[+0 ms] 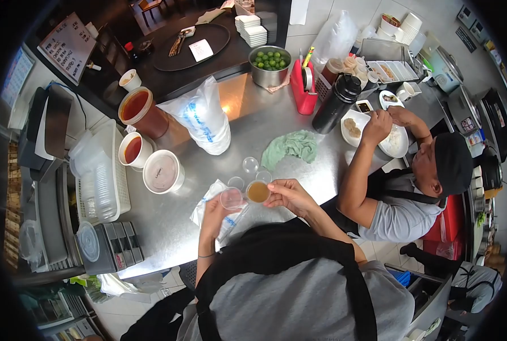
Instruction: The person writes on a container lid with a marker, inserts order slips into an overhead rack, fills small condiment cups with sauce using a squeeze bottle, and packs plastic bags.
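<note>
My right hand pinches a small clear sauce cup of brown sauce by its rim. Beside it, my left hand is closed on a round clear plastic lid; it could also be an empty sauce cup, since its depth is hard to see. Just beyond the hands, a round clear piece and another clear piece lie on the steel counter. A white wrapper with blue print lies under my left hand. A crumpled green cloth is ahead of my right hand.
At left stand a white tub, a cup of red sauce, a large red-sauce container and a basket of clear containers. A plastic bag, a pot of limes and a black flask stand behind. A co-worker handles food at right.
</note>
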### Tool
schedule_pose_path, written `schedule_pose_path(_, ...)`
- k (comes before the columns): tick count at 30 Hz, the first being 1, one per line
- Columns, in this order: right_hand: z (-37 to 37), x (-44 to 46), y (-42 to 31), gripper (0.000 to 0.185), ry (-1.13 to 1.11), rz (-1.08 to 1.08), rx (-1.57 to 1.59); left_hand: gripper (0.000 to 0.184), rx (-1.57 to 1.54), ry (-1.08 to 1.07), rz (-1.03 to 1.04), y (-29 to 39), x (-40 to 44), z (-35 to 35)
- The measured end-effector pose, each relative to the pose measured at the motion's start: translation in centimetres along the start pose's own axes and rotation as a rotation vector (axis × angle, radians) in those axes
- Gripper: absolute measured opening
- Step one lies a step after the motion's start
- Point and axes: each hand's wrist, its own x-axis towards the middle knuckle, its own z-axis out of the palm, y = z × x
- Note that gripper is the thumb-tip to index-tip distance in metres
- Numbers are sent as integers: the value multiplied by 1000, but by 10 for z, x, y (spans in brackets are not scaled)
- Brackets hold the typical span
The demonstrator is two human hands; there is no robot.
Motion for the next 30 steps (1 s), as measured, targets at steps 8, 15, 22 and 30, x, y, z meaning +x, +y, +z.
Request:
schedule_pose_path(8, 8, -1, 6, 25, 56, -17, -157, 39, -315, -111, 40, 1, 6, 36)
schedule_pose_path(15, 4, 3, 16, 37, 42, -58, -287, 28, -26, 57, -18, -3, 12, 38)
schedule_pose_path(22, 6, 11, 30, 31, 2, -162, -531, 22, 5, 54, -1, -11, 11, 45)
schedule_pose_path(30, -5, 18, 49, 24, 16, -155, -536, 19, -15, 64, -14, -33, 17, 44)
